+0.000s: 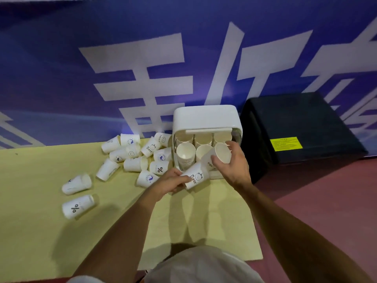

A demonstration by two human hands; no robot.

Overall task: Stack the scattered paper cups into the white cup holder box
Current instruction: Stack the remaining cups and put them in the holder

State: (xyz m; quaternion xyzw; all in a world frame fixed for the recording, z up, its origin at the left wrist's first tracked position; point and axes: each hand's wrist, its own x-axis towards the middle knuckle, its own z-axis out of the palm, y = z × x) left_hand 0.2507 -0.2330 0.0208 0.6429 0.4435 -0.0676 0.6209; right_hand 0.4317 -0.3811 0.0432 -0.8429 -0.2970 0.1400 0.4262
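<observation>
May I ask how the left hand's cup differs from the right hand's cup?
The left cup reads Bear with a bear face; the right cup shows lettering starting HEL. The left cup shows only its side; the right cup shows its open mouth. The left cup is low before the box; the right cup is at its open front. Both are white paper.

Both my bare forearms reach forward, the left angling in from the lower left, the right from the lower right. My left hand [173, 183] lies back up, its fingers curled round the base of a cup [196, 176]. My right hand [234, 166], just beyond and to the right, grips a second cup [221, 153] between thumb and fingers.
</observation>
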